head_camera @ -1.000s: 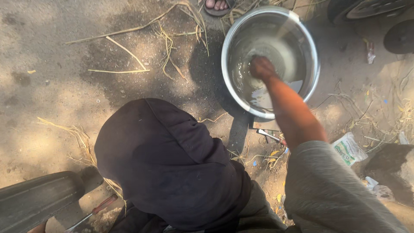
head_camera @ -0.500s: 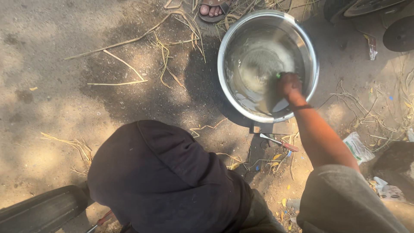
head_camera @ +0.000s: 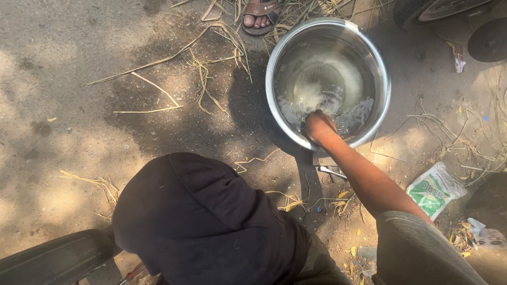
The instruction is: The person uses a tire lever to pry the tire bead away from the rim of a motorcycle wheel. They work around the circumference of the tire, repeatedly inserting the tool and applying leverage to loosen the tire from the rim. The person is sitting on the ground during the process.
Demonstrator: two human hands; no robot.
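Observation:
A big steel bowl point(head_camera: 330, 21) holding cloudy, rippling water stands on the dirt ground at the upper right. My right hand point(head_camera: 319, 128) reaches into it over the near rim, with the bare forearm coming up from the lower right. The hand is dipped in the water, bunched like a fist, and its fingers are hidden below the surface. My left hand is out of sight. A rounded shape under dark cloth point(head_camera: 200, 221) fills the lower middle, just left of my arm.
A foot in a brown sandal point(head_camera: 260, 13) stands just beyond the bowl. Dry straw point(head_camera: 158, 89) lies scattered to the left. A green and white packet point(head_camera: 435, 190) lies right of my arm. A black tyre point(head_camera: 53, 261) sits bottom left, and a wheel point(head_camera: 438, 10) top right.
My right hand has swept through the water, from the bowl's left to its right side and now to the near rim. The water is churning more.

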